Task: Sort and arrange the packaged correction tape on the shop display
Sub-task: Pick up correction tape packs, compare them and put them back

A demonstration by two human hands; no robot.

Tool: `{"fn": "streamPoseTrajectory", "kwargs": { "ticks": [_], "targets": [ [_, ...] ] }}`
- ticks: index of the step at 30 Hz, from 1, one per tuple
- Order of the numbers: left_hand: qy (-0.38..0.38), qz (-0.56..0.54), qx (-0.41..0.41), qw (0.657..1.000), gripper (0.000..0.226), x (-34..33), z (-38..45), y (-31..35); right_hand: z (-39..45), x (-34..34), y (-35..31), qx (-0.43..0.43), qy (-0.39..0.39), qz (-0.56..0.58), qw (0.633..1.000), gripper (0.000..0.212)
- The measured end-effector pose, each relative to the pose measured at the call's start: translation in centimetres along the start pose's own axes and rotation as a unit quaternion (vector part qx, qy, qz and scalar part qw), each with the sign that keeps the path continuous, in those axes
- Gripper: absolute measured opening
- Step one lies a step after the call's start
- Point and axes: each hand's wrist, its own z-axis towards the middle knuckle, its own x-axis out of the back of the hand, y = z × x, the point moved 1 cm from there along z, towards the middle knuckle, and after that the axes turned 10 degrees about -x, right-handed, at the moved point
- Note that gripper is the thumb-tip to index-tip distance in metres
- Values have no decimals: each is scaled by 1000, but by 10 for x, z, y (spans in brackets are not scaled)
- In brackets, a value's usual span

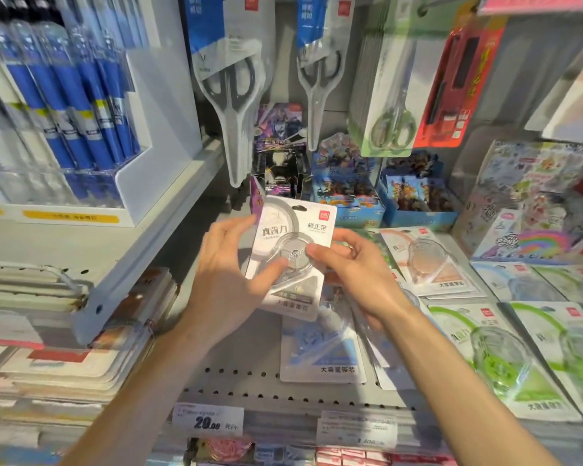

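Grey correction tape pack (292,260) held up over the shelf (236,375), card facing me. Best handled by the card edges, kept flat and label-upright, then matched to its colour group; judged this pack not yet placed. My left hand (229,277) gripped its left edge, thumb across the blister. My right hand (350,267) pinched the right edge. Blue pack (320,344) lay just below, green packs (505,358) to the right.

I count two hands, left (229,274) and right (357,274), one grey correction tape pack (292,253) held up, one blue pack (322,348), one orange pack (428,260), at least two green packs (498,361), three hanging scissors packs (236,85) and two price tags (207,421).
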Motion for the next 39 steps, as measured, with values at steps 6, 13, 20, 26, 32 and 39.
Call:
{"fn": "streamPoseTrajectory", "kwargs": {
  "ticks": [6, 13, 20, 26, 32, 39],
  "targets": [
    [-73, -432, 261, 860, 42, -24, 13, -2, 1, 21, -8, 34, -2, -13, 999, 23],
    [6, -388, 267, 882, 26, -17, 14, -13, 0, 59, -4, 74, 82, -312, 944, 26],
    [6, -350, 278, 895, 22, -15, 7, -22, -26, 89, 10, 71, 166, -518, 836, 46],
    [-11, -381, 277, 882, 26, -30, 4, -13, -58, 93, 29, -39, 220, -559, 799, 99],
    [-37, -400, 266, 876, 25, -38, 1, -2, -59, 91, 28, -60, 227, -508, 829, 108],
    [-1, -403, 285, 870, 22, -30, -7, -1, -52, 97, 17, -28, 192, -372, 908, 102]
  ]
}}
